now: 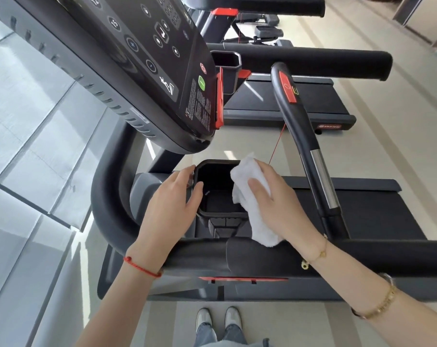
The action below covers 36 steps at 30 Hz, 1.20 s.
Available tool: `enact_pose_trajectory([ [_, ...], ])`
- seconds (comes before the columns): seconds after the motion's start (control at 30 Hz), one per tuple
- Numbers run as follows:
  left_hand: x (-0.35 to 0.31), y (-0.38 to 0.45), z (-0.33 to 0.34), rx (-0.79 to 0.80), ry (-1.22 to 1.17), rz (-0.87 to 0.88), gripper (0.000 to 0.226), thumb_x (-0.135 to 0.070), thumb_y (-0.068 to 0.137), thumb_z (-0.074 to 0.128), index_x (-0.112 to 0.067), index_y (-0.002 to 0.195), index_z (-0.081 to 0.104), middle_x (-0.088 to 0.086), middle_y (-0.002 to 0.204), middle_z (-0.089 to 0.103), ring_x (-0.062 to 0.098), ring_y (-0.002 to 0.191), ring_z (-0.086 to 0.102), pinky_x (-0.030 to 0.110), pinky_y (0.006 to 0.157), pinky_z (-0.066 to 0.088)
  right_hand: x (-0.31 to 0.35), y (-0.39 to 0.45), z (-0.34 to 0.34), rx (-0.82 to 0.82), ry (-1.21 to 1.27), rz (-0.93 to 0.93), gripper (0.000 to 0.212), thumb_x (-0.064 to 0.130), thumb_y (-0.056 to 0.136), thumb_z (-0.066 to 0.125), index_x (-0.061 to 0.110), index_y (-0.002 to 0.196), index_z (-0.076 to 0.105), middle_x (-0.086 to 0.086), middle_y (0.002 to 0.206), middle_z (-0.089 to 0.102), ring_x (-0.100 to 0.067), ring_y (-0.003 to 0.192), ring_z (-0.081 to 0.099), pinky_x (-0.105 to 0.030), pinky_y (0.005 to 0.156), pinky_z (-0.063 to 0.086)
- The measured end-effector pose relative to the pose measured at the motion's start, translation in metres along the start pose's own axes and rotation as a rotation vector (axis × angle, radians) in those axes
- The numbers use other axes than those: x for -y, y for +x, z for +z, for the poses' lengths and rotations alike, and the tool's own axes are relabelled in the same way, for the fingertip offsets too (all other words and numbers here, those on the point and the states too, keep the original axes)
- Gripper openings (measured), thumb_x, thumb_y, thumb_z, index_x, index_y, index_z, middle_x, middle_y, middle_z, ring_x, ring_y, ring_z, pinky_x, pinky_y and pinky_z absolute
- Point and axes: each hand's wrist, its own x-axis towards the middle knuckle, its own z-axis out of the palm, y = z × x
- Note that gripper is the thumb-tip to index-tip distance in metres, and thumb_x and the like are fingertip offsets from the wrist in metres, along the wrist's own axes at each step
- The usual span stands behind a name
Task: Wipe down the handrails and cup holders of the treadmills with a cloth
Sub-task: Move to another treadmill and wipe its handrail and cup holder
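Both hands work one cup holder [220, 211]: left hand [171, 206] grips its rim, right hand [275, 209] clasps a white cloth [250, 196] against its edge.

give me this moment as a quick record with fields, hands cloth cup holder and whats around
left hand: bare, gripping the left rim of the cup holder
right hand: pressing the white cloth against the cup holder's right rim
cloth: folded, draped over the rim, lower end hanging toward the handrail
cup holder: black, nothing visible inside
console: above the cup holder, screen dark
next treadmill: behind, with its own cup holder
wrists: red cord on left, gold bracelets on right
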Motion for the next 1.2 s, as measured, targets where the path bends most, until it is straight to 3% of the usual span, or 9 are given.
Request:
enact_pose_trajectory([
  [0.1,0.003,-0.003,-0.002,0.031,-0.058,-0.007,0.045,-0.031,0.101,0.044,-0.018,0.144,0.047,0.0,0.119,0.064,0.018,0.113,0.056,0.024,0.088,0.038,-0.002,-0.014,-0.015,0.016,-0.071,-0.096,0.041,0.031,0.103,0.038,0.037,0.144,0.037,0.011,0.14,0.044,0.001,0.12,0.042,0.001,0.089,0.028],
  [0.2,0.007,-0.007,-0.008,0.059,-0.062,0.029,0.044,-0.029,0.103,0.04,-0.019,0.145,0.046,0.0,0.125,0.062,0.019,0.115,0.056,0.026,0.091,0.04,0.001,-0.023,-0.032,0.113,-0.143,-0.246,0.041,0.035,0.102,0.034,0.034,0.143,0.04,0.013,0.138,0.044,0.007,0.12,0.043,0.001,0.094,0.025],
  [0.37,0.008,-0.017,-0.015,0.07,-0.087,0.047,0.041,-0.029,0.103,0.039,-0.02,0.142,0.049,-0.003,0.128,0.062,0.019,0.115,0.059,0.038,0.097,0.047,0.019,-0.017,-0.029,0.465,-0.432,-0.443,0.045,0.046,0.102,0.029,0.033,0.144,0.039,0.011,0.138,0.044,-0.004,0.125,0.04,-0.018,0.106,0.028],
  [0.47,0.007,-0.022,-0.015,0.045,-0.11,0.03,0.04,-0.029,0.104,0.039,-0.022,0.141,0.051,-0.006,0.129,0.062,0.016,0.112,0.06,0.037,0.096,0.048,0.037,-0.007,0.008,0.575,-0.639,-0.393,0.043,0.048,0.101,0.033,0.025,0.136,0.041,0.003,0.121,0.052,-0.018,0.108,0.052,-0.034,0.093,0.039],
  [0.57,0.005,-0.022,-0.015,0.034,-0.119,0.013,0.039,-0.031,0.103,0.04,-0.024,0.14,0.052,-0.007,0.128,0.062,0.013,0.112,0.06,0.036,0.095,0.049,0.037,-0.004,0.023,0.513,-0.733,-0.398,0.038,0.051,0.1,0.032,0.02,0.119,0.043,0.001,0.1,0.052,-0.023,0.087,0.056,-0.039,0.077,0.041],
  [0.8,0.004,-0.024,-0.016,0.019,-0.094,-0.003,0.039,-0.038,0.101,0.038,-0.03,0.138,0.051,-0.009,0.126,0.062,0.012,0.111,0.059,0.038,0.092,0.052,0.02,-0.007,-0.015,0.524,-0.736,-0.548,0.04,0.051,0.1,0.035,0.029,0.133,0.042,0.011,0.115,0.054,-0.011,0.103,0.052,-0.028,0.087,0.04],
  [1.0,0.001,-0.025,-0.017,0.039,-0.099,-0.014,0.041,-0.04,0.101,0.037,-0.032,0.14,0.048,-0.01,0.125,0.062,0.012,0.108,0.06,0.037,0.089,0.052,0.033,0.008,0.013,0.494,-0.762,-0.553,0.039,0.056,0.099,0.032,0.021,0.089,0.043,0.011,0.072,0.041,-0.014,0.067,0.043,-0.028,0.066,0.026],
  [1.1,0.0,-0.024,-0.018,0.036,-0.088,-0.019,0.045,-0.042,0.099,0.036,-0.029,0.139,0.051,-0.008,0.125,0.063,0.012,0.104,0.061,0.038,0.087,0.052,0.023,0.004,0.001,0.464,-0.734,-0.614,0.037,0.054,0.099,0.036,0.022,0.108,0.052,0.012,0.083,0.05,-0.013,0.075,0.048,-0.027,0.07,0.031],
  [1.2,0.0,-0.023,-0.018,0.035,-0.062,-0.015,0.044,-0.042,0.099,0.038,-0.028,0.139,0.051,-0.01,0.12,0.064,0.007,0.101,0.06,0.032,0.087,0.052,0.01,-0.002,-0.021,0.476,-0.528,-0.696,0.036,0.039,0.097,0.054,0.022,0.129,0.057,0.006,0.108,0.064,-0.009,0.101,0.055,-0.021,0.089,0.041],
])
